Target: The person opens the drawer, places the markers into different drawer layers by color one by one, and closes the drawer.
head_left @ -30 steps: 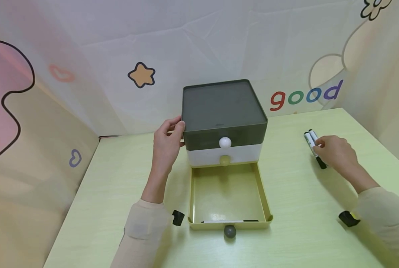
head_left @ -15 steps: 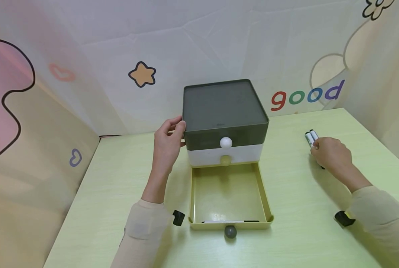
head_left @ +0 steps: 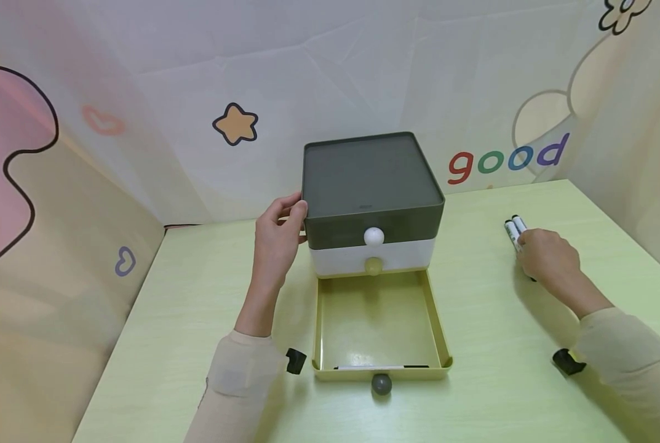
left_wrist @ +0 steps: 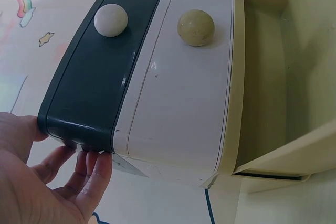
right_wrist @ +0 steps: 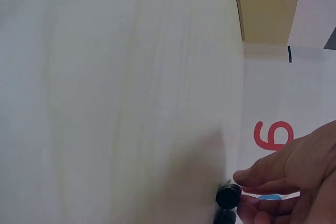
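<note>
A small drawer organizer [head_left: 371,178] with a dark green top tier, a white middle tier and a yellow bottom drawer [head_left: 382,320] pulled out stands at the centre. My left hand [head_left: 277,240] grips its front left corner, thumb at the top edge and fingers against the side, as the left wrist view shows. On the right, my right hand [head_left: 551,261] is over two white markers [head_left: 511,230] lying side by side. Thumb and fingertips pinch one marker near its black cap [right_wrist: 228,196] in the right wrist view. The hand hides much of both in the head view.
A slim white pen [head_left: 382,367] with a black end lies along the front wall inside the yellow drawer. Round knobs, such as the white knob [head_left: 374,236], stick out in front. A printed curtain [head_left: 363,74] rises behind the table [head_left: 473,344].
My right hand has shifted slightly left and down over the markers, covering more of them, and its fingers have closed in. The left hand and the organizer stay put.
</note>
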{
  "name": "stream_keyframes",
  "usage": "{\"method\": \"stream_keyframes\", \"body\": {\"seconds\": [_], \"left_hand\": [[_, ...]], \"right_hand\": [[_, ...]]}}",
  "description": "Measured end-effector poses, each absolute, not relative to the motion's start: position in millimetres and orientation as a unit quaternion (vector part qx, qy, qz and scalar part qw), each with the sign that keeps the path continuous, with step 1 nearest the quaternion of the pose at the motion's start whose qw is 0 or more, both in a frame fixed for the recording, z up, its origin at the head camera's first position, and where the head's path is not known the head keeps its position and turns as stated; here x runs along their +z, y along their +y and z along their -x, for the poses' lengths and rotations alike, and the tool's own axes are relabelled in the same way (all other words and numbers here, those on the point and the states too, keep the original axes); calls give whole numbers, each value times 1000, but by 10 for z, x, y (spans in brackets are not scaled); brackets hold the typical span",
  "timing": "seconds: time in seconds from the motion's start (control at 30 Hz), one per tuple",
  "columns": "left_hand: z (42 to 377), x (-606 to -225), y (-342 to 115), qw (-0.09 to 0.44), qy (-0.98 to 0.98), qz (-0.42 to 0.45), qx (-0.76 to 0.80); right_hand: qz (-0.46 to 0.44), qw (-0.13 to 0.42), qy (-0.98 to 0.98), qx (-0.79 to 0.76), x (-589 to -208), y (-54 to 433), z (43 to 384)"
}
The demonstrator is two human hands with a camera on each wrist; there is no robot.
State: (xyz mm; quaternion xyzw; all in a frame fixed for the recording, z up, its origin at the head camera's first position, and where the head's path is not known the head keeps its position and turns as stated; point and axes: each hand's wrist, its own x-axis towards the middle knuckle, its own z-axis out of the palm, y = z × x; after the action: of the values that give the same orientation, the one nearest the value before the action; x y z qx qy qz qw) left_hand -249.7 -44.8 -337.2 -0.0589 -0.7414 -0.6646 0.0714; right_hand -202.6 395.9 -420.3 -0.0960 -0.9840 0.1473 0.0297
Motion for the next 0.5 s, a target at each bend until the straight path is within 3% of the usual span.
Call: {"method": "stream_keyframes", "body": {"seconds": [0.5], "left_hand": [[2502, -3382, -457, 70, -738, 61, -668]], "right_hand": [[75, -4, -988, 134, -4124, 3894, 1998]]}}
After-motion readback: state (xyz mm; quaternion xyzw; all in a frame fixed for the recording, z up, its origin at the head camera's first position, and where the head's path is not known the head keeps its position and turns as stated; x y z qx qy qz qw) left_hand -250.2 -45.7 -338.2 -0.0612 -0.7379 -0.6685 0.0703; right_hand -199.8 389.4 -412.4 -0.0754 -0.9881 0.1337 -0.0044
